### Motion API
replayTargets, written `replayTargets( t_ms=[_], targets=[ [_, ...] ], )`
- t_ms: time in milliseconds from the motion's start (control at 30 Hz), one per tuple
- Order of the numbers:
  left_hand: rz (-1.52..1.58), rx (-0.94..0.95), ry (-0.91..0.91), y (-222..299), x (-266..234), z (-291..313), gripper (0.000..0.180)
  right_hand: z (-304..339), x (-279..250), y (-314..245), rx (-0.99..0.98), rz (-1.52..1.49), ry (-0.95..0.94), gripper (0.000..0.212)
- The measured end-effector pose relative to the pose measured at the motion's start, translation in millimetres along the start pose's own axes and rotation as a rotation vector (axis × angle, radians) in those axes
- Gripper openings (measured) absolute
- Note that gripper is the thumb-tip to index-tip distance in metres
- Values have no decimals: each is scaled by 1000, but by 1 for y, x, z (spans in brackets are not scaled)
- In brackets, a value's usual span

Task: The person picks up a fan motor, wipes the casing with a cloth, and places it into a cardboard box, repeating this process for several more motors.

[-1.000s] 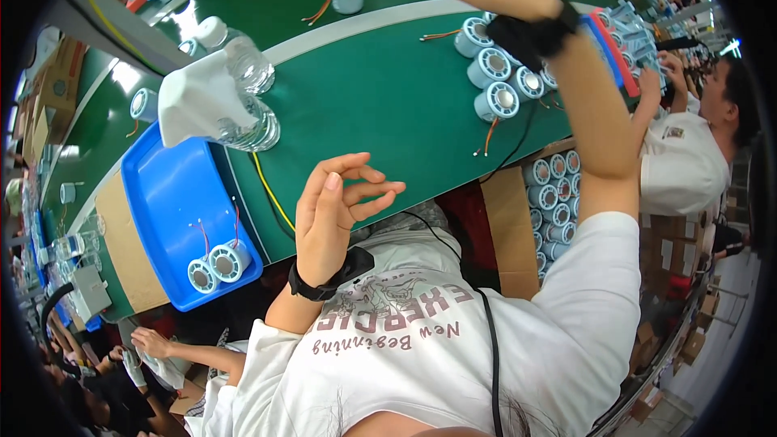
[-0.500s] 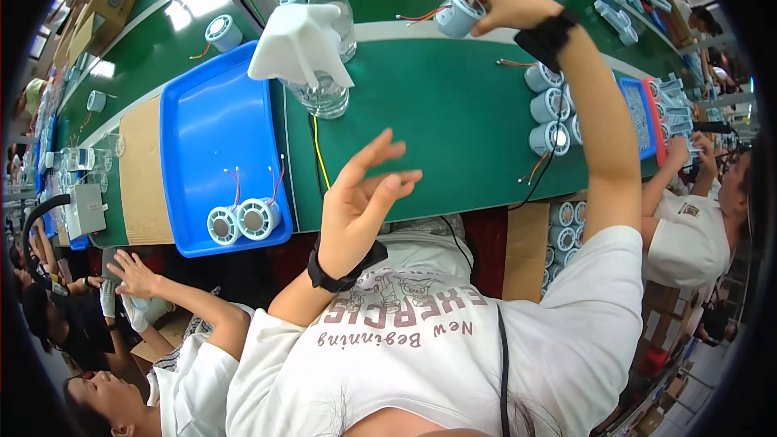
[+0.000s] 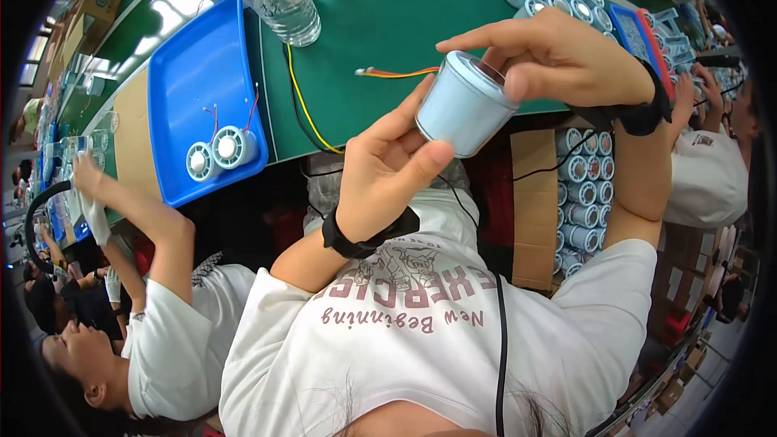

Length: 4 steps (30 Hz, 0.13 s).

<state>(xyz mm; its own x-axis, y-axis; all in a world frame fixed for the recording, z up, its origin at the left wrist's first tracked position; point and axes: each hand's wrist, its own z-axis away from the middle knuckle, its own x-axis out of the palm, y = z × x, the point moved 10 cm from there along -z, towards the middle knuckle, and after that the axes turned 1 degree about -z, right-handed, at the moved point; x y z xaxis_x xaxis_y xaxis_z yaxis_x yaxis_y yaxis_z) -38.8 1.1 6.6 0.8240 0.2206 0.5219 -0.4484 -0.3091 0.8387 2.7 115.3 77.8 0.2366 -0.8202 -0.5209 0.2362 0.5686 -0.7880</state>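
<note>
Pale-blue cylinder [image 3: 465, 105] | location: held above green surface [image 3: 380, 24] | left fingers [image 3: 405, 125] cup its wall; right fingers [image 3: 494, 32] pinch rim | handling: judged light, rigid plastic, smooth; grip sidewall, avoid wires [image 3: 396, 73].

2 fans [image 3: 220, 151] in tray [image 3: 202, 73], bottle [image 3: 290, 10] behind, R.

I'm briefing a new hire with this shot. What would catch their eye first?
A pale blue cylindrical part held up at centre between the left hand and right hand. Left of it, a blue tray on the green bench carries two similar round parts.
</note>
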Motion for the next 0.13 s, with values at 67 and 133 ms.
replayTargets(
  t_ms=[67, 133],
  targets=[
    [185, -207, -32, -12, 5, 12, 64, 6, 8, 0, -59, 2, 13, 72],
    [296, -341, -54, -20, 9, 27, 64, 11, 13, -8, -171, 18, 41, 77]
  ],
)
